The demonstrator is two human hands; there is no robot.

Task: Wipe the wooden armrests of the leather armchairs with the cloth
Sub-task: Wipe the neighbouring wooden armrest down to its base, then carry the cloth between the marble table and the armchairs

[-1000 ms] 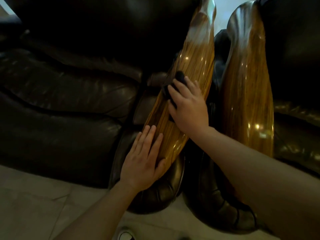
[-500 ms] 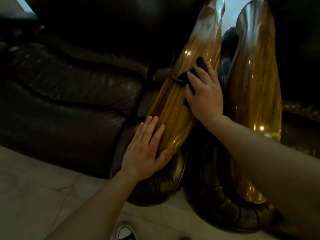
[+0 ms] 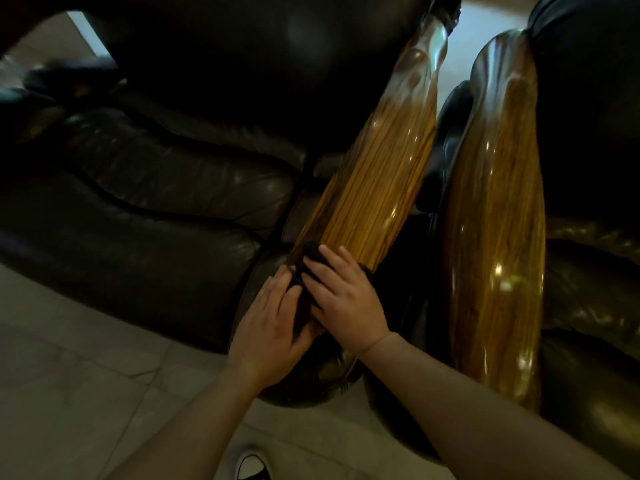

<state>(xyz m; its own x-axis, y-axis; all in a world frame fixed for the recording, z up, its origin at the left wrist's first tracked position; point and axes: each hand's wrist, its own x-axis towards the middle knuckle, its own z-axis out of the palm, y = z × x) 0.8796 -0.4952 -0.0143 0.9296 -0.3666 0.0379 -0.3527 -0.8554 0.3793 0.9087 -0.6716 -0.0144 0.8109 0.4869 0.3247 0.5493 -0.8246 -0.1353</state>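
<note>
Where the left armrest (image 3: 374, 188) rounds off at its near end, both hands crowd it, its far length bare and a narrow gap parting it from the right armrest (image 3: 498, 216). The right hand (image 3: 346, 299) presses the dark cloth (image 3: 311, 254) there, fingers spread flat; the left hand (image 3: 270, 323) lies flat beside, fingers loosely apart.

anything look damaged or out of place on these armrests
Nothing stands out. Both wooden armrests, the left armrest and the right armrest, look glossy and intact. The right hand presses a dark cloth near the left armrest's front end, beside the left hand.
</note>
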